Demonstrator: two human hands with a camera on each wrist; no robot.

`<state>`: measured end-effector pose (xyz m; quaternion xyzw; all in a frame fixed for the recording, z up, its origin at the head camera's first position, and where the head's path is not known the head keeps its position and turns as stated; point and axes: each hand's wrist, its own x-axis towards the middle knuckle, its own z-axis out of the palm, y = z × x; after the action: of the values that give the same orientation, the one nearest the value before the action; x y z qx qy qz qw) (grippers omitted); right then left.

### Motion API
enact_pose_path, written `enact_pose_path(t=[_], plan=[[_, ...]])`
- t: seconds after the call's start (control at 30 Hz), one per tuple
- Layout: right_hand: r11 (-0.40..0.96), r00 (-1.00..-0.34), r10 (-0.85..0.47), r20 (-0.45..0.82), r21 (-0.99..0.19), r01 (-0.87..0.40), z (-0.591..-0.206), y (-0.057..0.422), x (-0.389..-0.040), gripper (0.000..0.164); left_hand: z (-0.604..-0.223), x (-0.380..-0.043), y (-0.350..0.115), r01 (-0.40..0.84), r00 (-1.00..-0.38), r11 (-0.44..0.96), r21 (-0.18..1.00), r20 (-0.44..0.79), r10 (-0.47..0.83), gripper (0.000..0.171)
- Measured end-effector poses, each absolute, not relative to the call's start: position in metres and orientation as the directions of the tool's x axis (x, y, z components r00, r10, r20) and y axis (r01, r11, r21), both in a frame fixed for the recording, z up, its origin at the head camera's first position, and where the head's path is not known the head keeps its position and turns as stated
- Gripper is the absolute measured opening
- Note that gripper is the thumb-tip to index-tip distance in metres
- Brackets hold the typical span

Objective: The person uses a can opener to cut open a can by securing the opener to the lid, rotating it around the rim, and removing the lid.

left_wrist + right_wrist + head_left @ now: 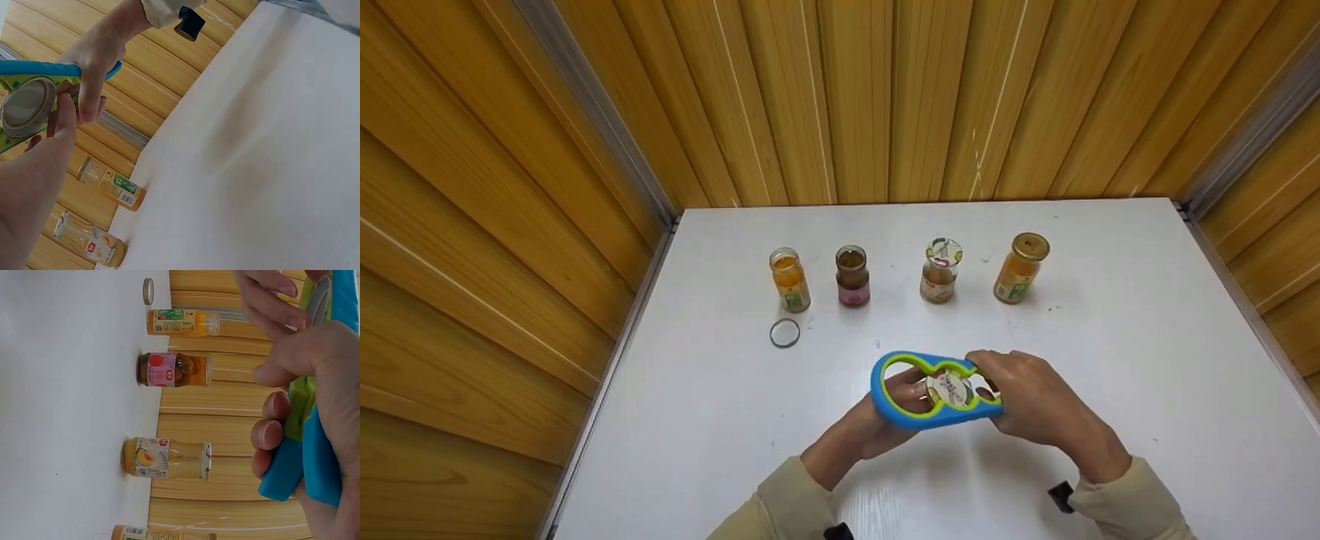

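Note:
My right hand [1031,394] grips the narrow end of a blue and lime-green jar opener [892,409], fingers curled round its handles. Within the opener's scalloped opening sits a patterned jar lid [949,388], its pale underside showing in the left wrist view. Below the opener is my left hand [874,431], with its thumb visible through the large loop beside the lid. In the left wrist view, the left fingertips [66,107] pinch the lid's edge. Opener and lid are held up above the white table [720,450].
Toward the back stand an uncapped orange jar [791,289], an uncapped dark jar [853,281], a jar with a patterned lid [939,281] and a gold-lidded jar [1018,274]. A loose lid [785,333] lies before the leftmost jar. Wood-look panels [855,105] enclose the table.

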<state>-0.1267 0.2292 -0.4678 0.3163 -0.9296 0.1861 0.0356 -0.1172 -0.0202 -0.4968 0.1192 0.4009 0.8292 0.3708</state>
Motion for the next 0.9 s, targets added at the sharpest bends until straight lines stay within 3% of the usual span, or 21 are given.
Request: enact_pose_path(t=[0.27,0.5,0.9], plan=[[0.721,-0.794,-0.582,0.176,-0.34,-0.604,-0.476,0.228,-0.126,0.064,-0.506,-0.114,-0.017,-0.514,-0.703,-0.413,0.752,-0.094,0.704,0.086],[0.681,-0.765,-0.597,0.242,-0.35,-0.643,-0.483,0.229,-0.126,0.065,-0.513,-0.113,-0.015,-0.49,-0.712,-0.43,0.759,-0.064,0.699,0.078],[0.662,-0.737,-0.602,0.308,-0.323,-0.676,-0.49,0.232,-0.124,0.077,-0.518,-0.115,-0.015,-0.478,-0.709,-0.439,0.76,-0.039,0.704,0.073]])
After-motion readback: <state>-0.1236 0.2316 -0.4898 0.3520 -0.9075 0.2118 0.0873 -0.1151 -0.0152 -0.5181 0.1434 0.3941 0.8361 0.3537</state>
